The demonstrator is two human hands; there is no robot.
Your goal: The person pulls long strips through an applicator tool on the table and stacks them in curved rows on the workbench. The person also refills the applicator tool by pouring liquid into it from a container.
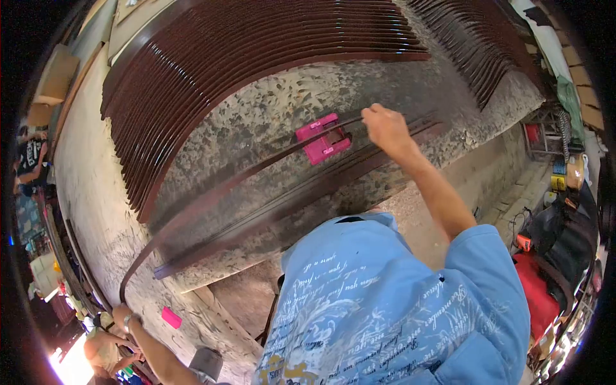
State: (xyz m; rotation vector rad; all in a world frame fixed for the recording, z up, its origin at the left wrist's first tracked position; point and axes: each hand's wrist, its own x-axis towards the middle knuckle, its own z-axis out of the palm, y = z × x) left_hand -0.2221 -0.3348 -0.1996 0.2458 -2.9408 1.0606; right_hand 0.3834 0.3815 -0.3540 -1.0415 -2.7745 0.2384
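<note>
Head view: two bare hands hold a long, thin, dark brown strip that runs slantwise over a worn, speckled worktop. The right hand is out past the pink box, its fingers clamped on the strip's far end. The left hand, down at the lower left with a watch on its wrist, has its fingers closed on the other end, where the strip bends down in a curve. Between the hands the strip crosses the pink box, nearer to the right hand; whether it sits in a slot there or only lies on top, I cannot tell.

Beyond the box, a broad row of curved brown strips lies packed side by side in an arc, and a second row fans out at the upper right. Straight dark bars lie along the near edge of the worktop, close to the person's blue shirt, which has white writing on it. A small pink block is near the left forearm, with a grey bucket below it. Another person bends at the lower left corner. A red cloth hangs at the right.
</note>
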